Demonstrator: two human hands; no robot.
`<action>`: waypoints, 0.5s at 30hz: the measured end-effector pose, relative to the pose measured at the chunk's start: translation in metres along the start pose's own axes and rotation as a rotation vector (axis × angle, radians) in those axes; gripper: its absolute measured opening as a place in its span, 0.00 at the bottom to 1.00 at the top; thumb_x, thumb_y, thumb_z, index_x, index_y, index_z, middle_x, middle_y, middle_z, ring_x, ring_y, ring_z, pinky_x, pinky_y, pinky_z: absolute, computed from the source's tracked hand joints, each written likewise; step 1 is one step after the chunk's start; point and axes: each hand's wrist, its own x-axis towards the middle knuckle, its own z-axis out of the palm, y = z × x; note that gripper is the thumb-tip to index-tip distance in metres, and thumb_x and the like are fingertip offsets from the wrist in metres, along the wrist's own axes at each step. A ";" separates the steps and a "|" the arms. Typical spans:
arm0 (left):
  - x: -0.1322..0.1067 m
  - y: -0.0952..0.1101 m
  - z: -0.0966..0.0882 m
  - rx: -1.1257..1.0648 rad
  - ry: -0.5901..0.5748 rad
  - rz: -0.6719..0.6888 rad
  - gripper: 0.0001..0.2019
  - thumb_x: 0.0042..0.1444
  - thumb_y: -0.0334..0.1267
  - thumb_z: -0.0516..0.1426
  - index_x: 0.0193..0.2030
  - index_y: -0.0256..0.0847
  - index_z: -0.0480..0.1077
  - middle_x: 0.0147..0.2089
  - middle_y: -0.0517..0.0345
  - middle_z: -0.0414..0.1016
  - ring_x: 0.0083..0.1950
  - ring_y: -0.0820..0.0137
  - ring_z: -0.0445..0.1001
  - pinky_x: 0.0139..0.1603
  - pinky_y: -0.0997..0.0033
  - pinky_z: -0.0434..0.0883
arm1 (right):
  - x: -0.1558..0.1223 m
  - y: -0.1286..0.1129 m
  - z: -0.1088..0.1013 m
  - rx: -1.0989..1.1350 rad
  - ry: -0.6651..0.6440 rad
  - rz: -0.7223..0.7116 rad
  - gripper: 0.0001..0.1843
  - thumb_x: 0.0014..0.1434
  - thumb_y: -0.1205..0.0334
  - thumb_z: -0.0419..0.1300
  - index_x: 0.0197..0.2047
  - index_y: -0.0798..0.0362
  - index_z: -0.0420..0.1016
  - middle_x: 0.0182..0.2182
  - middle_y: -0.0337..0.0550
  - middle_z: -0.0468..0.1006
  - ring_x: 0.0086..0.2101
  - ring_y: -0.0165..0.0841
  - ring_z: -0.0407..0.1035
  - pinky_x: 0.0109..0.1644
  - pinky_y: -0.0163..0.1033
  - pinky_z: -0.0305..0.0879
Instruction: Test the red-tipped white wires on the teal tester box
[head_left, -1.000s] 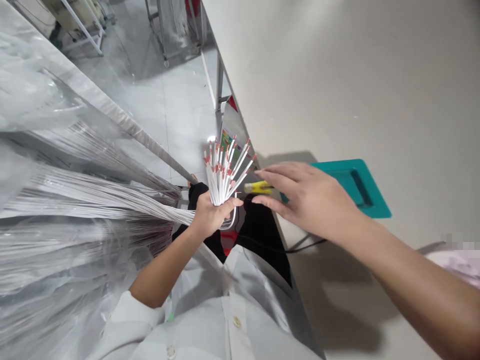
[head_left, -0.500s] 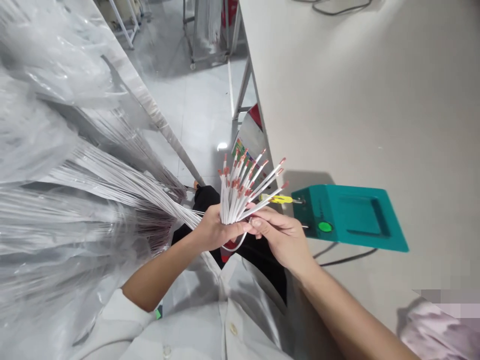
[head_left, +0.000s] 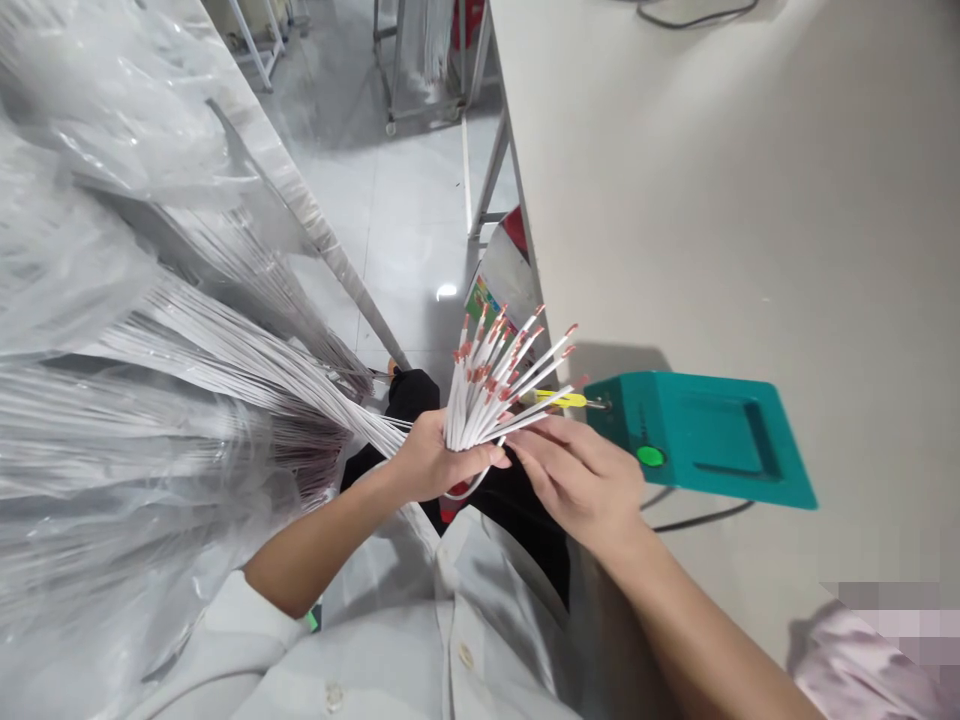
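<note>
Left-hand grip: clasping the bundle of white wires, pressing with the thumb across the front; probably holding just below the reddish tips to gather the lengths while leaving the ends spread.

Right-hand grip: curving fingers and thumb toward the counter side of the fan, beside the left thumb; perhaps separating a single wire, though impossible to tell whether pinching or merely touching.

Wire fan: standing upward in front of the shirt, just off the counter; trailing leftward toward the plastic sheeting, with a strand looping beneath the left thumb.

Teal box: lying on the counter near the right wrist, showing a green button; likely sitting close to the edge for easy reach.

Yellow clip: jutting from the box toward the wires, partly hiding behind the outer strands.

Black cable: running along the counter beside the box.

Pink cloth: lying well apart, at the lower right.
</note>
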 end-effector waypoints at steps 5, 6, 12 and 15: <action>-0.001 -0.005 0.000 0.069 0.015 -0.009 0.06 0.46 0.31 0.60 0.33 0.35 0.75 0.24 0.58 0.74 0.32 0.67 0.73 0.36 0.69 0.70 | -0.001 0.012 -0.007 -0.090 -0.056 -0.215 0.14 0.54 0.72 0.57 0.40 0.46 0.76 0.35 0.41 0.80 0.33 0.33 0.74 0.38 0.37 0.72; -0.001 -0.006 0.001 0.091 0.026 -0.005 0.05 0.46 0.31 0.60 0.32 0.36 0.75 0.25 0.58 0.74 0.32 0.67 0.73 0.36 0.69 0.69 | 0.001 0.012 -0.008 -0.076 -0.075 -0.222 0.14 0.54 0.71 0.56 0.40 0.46 0.76 0.35 0.41 0.80 0.33 0.33 0.74 0.38 0.38 0.72; -0.002 -0.018 0.006 0.163 0.113 0.069 0.08 0.48 0.34 0.60 0.37 0.38 0.74 0.38 0.55 0.77 0.43 0.64 0.74 0.47 0.67 0.68 | 0.015 0.000 -0.006 0.338 -0.166 0.238 0.10 0.57 0.67 0.55 0.33 0.48 0.77 0.34 0.43 0.78 0.36 0.34 0.73 0.38 0.38 0.71; -0.005 -0.025 0.008 0.210 0.125 0.062 0.09 0.50 0.36 0.59 0.39 0.39 0.74 0.39 0.54 0.78 0.43 0.63 0.74 0.44 0.68 0.69 | 0.018 -0.005 -0.001 0.765 -0.230 0.646 0.06 0.54 0.59 0.60 0.29 0.50 0.76 0.26 0.41 0.76 0.27 0.32 0.69 0.28 0.37 0.68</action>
